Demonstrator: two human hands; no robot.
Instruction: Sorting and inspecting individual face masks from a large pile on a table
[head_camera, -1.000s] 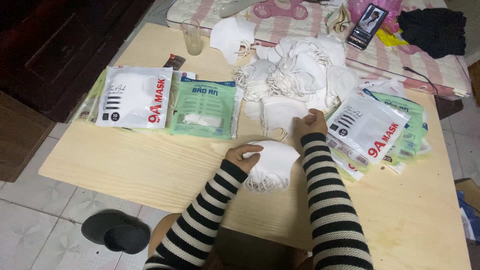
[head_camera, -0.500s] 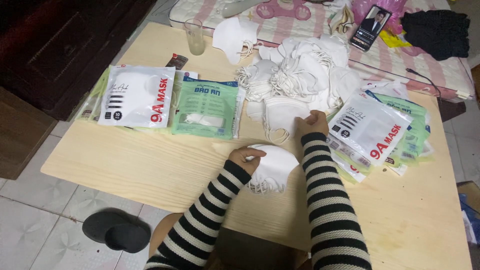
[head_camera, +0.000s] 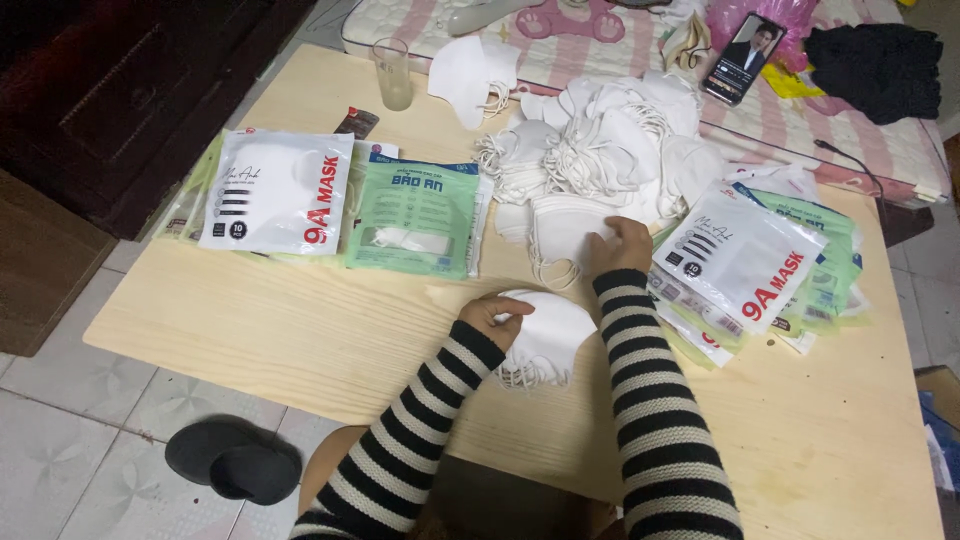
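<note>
The left hand (head_camera: 492, 312) rested on the front part of the wooden table (head_camera: 250, 330), with its fingers bent around the edge of a small stack of white masks (head_camera: 545, 335). Its grip was closed on this stack, and the ear loops of the masks spread out on the table just below it. The right hand (head_camera: 622, 243) was a little further from the person, with the palm down on a single white mask (head_camera: 560, 232) at the front edge of a big heap of loose white masks (head_camera: 600, 150). Its fingers lay rather flat on this mask; I cannot tell if they were pinching it or only pressing on it. Both arms had sleeves with black and white stripes.

To the left of the hands lay a white mask packet (head_camera: 275, 190) and, touching it, a green mask packet (head_camera: 415, 215), each on top of more packets. To the right of the right hand there was another pile of white and green packets (head_camera: 750, 265). An empty glass (head_camera: 392, 73) stood near the far edge of the table, and a phone (head_camera: 745, 58) lay on the bed with the pink cover behind it. A dark slipper (head_camera: 230, 465) was on the tiled floor
</note>
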